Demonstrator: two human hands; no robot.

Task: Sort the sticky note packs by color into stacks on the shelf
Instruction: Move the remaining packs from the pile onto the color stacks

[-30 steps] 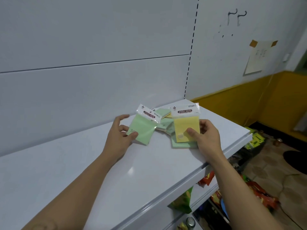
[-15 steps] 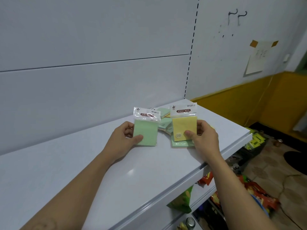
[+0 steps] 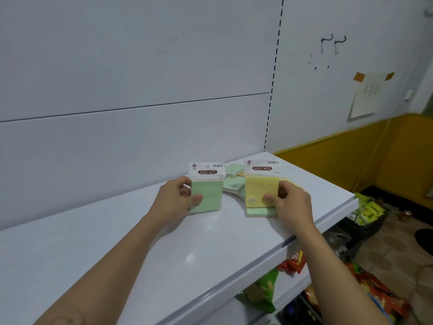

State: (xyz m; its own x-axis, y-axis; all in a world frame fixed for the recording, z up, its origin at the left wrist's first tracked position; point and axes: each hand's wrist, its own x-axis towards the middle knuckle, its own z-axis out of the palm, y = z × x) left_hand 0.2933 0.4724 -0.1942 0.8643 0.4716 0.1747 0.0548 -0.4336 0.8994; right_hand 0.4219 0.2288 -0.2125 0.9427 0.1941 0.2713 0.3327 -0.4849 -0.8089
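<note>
While both packs are held upright above the shelf (image 3: 140,242), sorting looks barely begun | head: left hand (image 3: 174,198) fingers pinch green pack (image 3: 206,193) | right hand (image 3: 293,205) fingers grip yellow pack (image 3: 261,186) over flat green pack (image 3: 260,211) | mixed heap (image 3: 233,181) behind, unsorted

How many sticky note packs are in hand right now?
2: a green pack in the left hand, a yellow pack in the right hand. Loose packs lie behind, partly hidden.
</note>
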